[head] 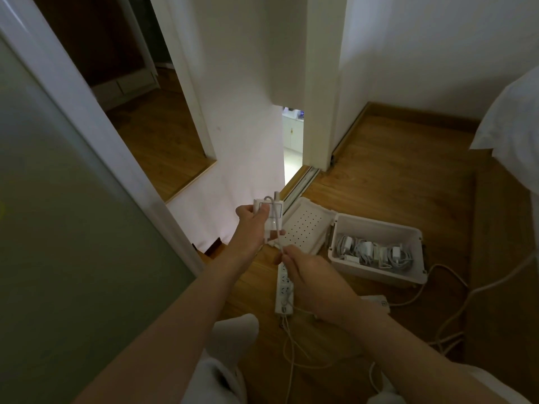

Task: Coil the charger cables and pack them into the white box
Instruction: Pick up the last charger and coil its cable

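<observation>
Both forearms extended forward; left hand (pixel 253 225) raised, fingers curled closed; right hand (pixel 309 275) lower, fingertips pinched.

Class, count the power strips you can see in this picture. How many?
1. The power strip lies on the wooden floor, beside the white box, partly covered by the right hand. Others may be hidden.
</observation>
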Action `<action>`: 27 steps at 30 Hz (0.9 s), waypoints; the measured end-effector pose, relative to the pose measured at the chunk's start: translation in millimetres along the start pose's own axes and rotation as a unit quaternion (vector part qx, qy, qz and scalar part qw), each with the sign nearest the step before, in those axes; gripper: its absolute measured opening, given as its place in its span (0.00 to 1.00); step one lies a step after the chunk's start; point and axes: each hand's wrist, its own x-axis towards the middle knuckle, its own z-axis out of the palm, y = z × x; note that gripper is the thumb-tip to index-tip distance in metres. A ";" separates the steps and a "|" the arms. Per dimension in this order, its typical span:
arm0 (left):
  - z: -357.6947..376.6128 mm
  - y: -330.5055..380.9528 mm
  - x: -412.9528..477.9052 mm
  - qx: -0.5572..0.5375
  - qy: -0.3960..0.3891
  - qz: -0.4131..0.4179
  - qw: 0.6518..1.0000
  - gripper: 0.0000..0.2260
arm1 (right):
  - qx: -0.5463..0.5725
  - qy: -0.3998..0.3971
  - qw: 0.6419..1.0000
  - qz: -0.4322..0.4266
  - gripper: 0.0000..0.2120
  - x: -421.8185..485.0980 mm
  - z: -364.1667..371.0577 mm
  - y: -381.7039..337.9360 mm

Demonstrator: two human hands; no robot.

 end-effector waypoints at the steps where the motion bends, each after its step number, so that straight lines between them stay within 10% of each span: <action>1: 2.0 1.7 -0.8 -0.060 0.000 -0.020 0.998 0.11 | -0.006 -0.010 1.000 -0.005 0.14 0.1 2.2 -0.5; 6: 4.2 11.5 -8.5 -0.327 -0.089 -0.097 0.936 0.13 | -0.004 -0.038 0.999 -0.020 0.13 0.8 9.2 5.4; 11: -0.8 14.7 -10.2 -0.363 -0.153 -0.106 0.913 0.15 | -0.018 -0.073 0.997 -0.013 0.11 6.6 1.6 19.1; 20: -23.8 18.5 -8.7 -0.009 -0.231 -0.031 0.972 0.19 | -0.084 -0.060 0.994 0.023 0.17 14.8 -23.5 49.3; 27: -40.6 12.0 -2.8 0.265 -0.267 0.026 0.926 0.17 | -0.092 -0.030 0.994 0.045 0.16 16.9 -39.8 69.7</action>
